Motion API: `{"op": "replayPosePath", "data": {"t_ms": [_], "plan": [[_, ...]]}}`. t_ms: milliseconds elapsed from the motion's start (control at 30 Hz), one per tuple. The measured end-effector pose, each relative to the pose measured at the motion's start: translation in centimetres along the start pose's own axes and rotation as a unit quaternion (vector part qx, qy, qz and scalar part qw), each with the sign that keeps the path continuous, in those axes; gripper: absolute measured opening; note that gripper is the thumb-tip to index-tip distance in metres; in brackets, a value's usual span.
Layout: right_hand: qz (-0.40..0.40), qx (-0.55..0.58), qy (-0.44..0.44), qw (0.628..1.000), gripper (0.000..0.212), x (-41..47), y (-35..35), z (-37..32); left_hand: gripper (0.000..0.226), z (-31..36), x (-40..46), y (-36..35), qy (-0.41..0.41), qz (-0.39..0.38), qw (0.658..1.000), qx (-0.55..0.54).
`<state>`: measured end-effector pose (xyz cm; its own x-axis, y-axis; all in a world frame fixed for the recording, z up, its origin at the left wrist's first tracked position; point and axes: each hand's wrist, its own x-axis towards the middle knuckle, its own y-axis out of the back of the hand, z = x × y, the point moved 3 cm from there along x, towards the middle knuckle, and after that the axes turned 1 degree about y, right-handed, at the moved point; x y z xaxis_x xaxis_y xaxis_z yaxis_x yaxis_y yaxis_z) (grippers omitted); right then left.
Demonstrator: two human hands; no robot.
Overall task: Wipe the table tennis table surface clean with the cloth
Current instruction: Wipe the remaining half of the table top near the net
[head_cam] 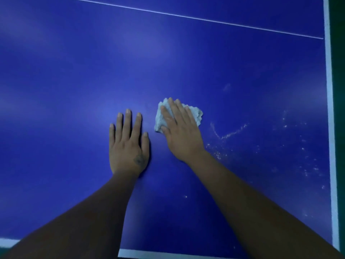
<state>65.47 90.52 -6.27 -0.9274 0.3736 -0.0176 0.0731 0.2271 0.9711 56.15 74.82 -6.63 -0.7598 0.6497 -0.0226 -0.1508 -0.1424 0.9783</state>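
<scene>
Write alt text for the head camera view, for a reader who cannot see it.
A person's right hand presses a crumpled white cloth flat onto a blue table tennis table, while the left hand rests open on the surface beside it. Pale specks and smears lie right of the cloth, toward the white edge line.

Wide open blue table surface (168, 58) ahead and to the left, nothing standing on it out to the thin white centre line (186, 16). Left hand (128, 144) planted flat, fingers straight, just beside the cloth (194, 114), closing off the lane on that side. Right hand (180, 133) flat on top of the cloth. Off to the right, only a scatter of pale dust specks (233, 133), low and flat, no barrier. Beyond that, the white edge stripe (329, 109) marking where the table ends.
</scene>
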Motion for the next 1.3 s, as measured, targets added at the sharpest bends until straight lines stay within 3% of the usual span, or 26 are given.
{"op": "replayPosePath", "data": {"t_ms": [100, 167, 300, 467, 633, 833, 933, 1100, 1200, 1300], "plan": [[0.005, -0.019, 0.052, 0.998, 0.056, 3.3, 0.7, 2.6, 0.061, -0.1, 0.2, 0.1, 0.006, 0.013, 1.0, -0.003], [0.001, -0.04, 0.043, 0.998, 0.058, 6.6, 1.4, 6.2, 0.062, -0.1, 0.4, -0.1, 0.01, 0.015, 1.0, 0.001], [-0.023, -0.048, -0.09, 0.995, 0.059, 10.5, 4.3, 15.3, 0.062, 0.0, 0.2, -0.2, 0.005, 0.03, 1.0, -0.007], [0.013, -0.001, -0.223, 0.975, 0.055, 6.9, 7.1, 23.3, 0.062, 0.3, 0.4, -0.1, 0.005, 0.037, 0.999, -0.005], [0.039, 0.019, -0.267, 0.963, 0.056, -0.9, 5.3, 19.5, 0.063, 0.3, 0.4, 0.1, 0.006, 0.041, 0.999, -0.004], [0.025, 0.017, -0.214, 0.976, 0.056, -10.9, 2.1, 9.5, 0.062, 0.4, 0.5, 0.1, 0.008, 0.04, 0.999, -0.006], [0.032, 0.009, -0.199, 0.98, 0.056, -8.8, 2.5, 11.9, 0.062, 0.4, 0.5, 0.1, 0.009, 0.038, 0.999, -0.009], [0.06, 0.025, -0.301, 0.951, 0.059, -1.6, 3.5, 18.2, 0.062, 0.5, 0.5, 0.1, 0.011, 0.033, 0.999, -0.005], [0.067, 0.011, -0.293, 0.954, 0.058, -1.6, 3.1, 16.0, 0.062, 0.4, 0.5, 0.1, 0.01, 0.03, 0.999, -0.006], [0.026, -0.003, -0.223, 0.975, 0.057, -5.5, 2.2, 10.4, 0.062, 0.5, 0.5, 0.1, 0.012, 0.029, 0.999, -0.009]]}}
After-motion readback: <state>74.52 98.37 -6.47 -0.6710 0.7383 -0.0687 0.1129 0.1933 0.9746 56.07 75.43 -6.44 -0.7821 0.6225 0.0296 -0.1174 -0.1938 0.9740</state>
